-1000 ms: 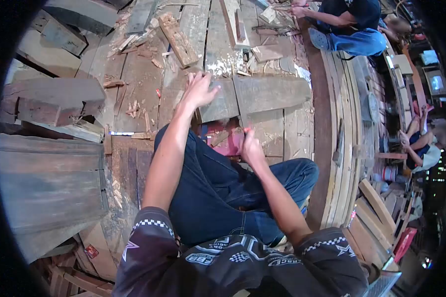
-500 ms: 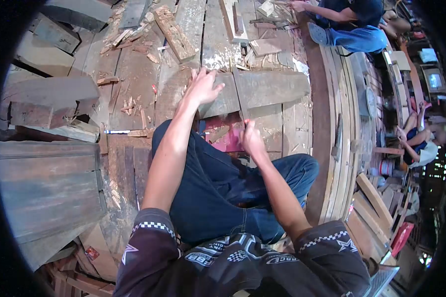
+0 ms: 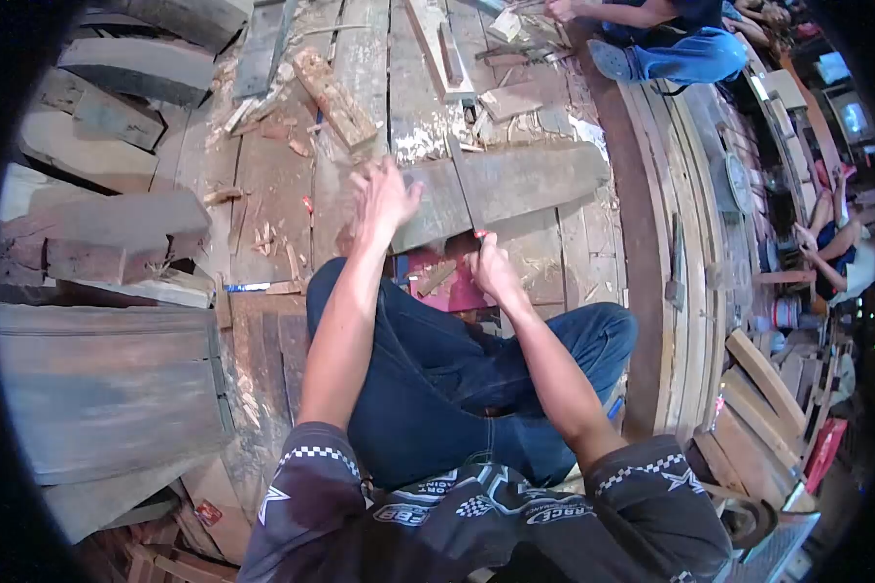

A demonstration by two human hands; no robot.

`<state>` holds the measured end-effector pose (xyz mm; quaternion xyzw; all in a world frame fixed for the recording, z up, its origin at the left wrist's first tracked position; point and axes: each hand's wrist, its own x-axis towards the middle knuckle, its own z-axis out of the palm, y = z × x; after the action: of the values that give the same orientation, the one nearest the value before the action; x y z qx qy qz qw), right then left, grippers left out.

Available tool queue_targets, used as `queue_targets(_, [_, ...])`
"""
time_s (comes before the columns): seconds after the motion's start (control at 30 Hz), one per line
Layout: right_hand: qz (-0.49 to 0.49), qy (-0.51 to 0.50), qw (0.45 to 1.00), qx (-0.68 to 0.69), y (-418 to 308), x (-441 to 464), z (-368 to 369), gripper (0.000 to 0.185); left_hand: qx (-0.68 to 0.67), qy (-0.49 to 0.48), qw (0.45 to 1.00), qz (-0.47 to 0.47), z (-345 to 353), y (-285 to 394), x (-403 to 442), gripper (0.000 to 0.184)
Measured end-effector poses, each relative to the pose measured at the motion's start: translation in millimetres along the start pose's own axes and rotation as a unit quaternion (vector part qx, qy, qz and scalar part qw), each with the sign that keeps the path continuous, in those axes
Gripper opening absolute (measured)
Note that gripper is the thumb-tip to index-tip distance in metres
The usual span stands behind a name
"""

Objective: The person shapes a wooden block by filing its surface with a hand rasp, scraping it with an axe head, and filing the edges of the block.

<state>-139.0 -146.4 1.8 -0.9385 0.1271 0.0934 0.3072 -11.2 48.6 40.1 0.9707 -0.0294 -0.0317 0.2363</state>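
A wide grey-brown wooden board (image 3: pixel 525 183) lies crosswise on the planks in front of my crossed legs. My left hand (image 3: pixel 386 199) rests on its left part, fingers spread and gripping nothing. In my right hand (image 3: pixel 494 270), fingers wrapped around the handle, is a handsaw (image 3: pixel 465 185) with a long narrow dark blade. A bit of red shows at the handle end. The blade crosses the board from its near edge to beyond its far edge; its teeth are too small to make out. Under the near edge is a pinkish-red piece (image 3: pixel 462 291) with a wood scrap on it.
A rough wood block (image 3: pixel 335 97) and a pale timber (image 3: pixel 439 53) lie beyond the board among chips. Large curved timbers (image 3: pixel 117 233) are stacked on the left. Long beams (image 3: pixel 656 243) run along the right. Another person (image 3: pixel 671 44) sits at upper right; one more sits farther right.
The saw blade has been drawn slightly toward me, its far tip now nearer the board. My left hand has shifted a little nearer on the board. The whole view has tilted slightly.
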Motion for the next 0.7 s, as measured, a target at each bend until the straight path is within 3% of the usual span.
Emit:
queue_targets(0.1, [0.027,-0.032,0.998,-0.048,19,-3,-5,0.035,-0.018,-0.187,0.977,-0.099,-23,5,3,0.084])
queue_targets(0.13, [0.017,-0.037,0.997,-0.059,25,-6,-7,0.034,0.003,-0.158,0.98,-0.118,-3,-1,4,0.095])
queue_targets(0.23, [-0.014,-0.049,0.998,-0.031,36,-13,-13,0.034,-0.039,-0.206,0.967,-0.146,27,-11,2,0.103])
queue_targets(0.27, [-0.007,-0.061,0.998,-0.028,39,-15,-14,0.034,-0.099,-0.243,0.955,-0.138,28,-17,7,0.122])
queue_targets(0.37, [-0.033,-0.042,0.998,0.011,55,-13,-6,0.033,-0.039,-0.187,0.981,-0.045,54,-27,-3,0.145])
queue_targets(0.4, [-0.021,-0.051,0.998,0.032,51,-12,-11,0.032,-0.069,-0.208,0.975,-0.044,14,-3,-19,0.157])
queue_targets(0.5, [-0.008,0.011,0.997,0.078,37,-11,-20,0.028,-0.01,-0.18,0.982,0.053,23,-11,-27,0.156])
queue_targets(0.53, [-0.008,0.035,0.996,0.087,35,-11,-23,0.028,-0.028,-0.137,0.99,0.023,23,-7,-28,0.155])
queue_targets(0.63, [0.004,0.071,0.992,0.105,33,-9,-31,0.028,-0.084,-0.059,0.982,0.156,24,-21,-29,0.152])
queue_targets(0.7, [0.017,0.085,0.988,0.127,31,-10,-37,0.028,-0.084,-0.081,0.985,0.128,19,-17,-28,0.149])
